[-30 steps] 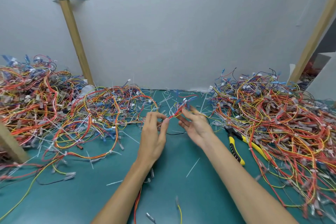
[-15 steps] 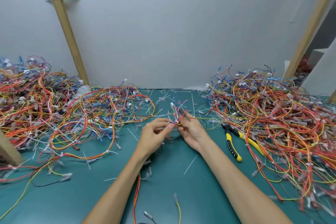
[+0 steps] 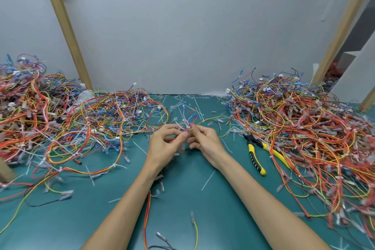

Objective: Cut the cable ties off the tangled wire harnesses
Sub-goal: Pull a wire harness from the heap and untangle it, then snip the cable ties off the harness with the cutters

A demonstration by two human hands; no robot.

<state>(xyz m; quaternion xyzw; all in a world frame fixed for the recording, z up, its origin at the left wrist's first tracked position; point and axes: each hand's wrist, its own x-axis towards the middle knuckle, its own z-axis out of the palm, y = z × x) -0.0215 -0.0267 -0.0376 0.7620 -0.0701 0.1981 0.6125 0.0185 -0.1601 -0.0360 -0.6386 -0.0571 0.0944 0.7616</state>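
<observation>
At mid-frame you are pinching one small harness (image 3: 188, 123) between your left hand (image 3: 162, 146) and right hand (image 3: 207, 144), with the cutters (image 3: 256, 160) lying unused at right, snipped ties (image 3: 208, 180) littering the mat (image 3: 203, 219), and the big right-side pile (image 3: 304, 128) seemingly waiting.

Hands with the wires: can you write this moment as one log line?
left hand: pinches small wire harness | right hand: pinches same harness | yellow cutters: lying on green mat, unheld
</observation>
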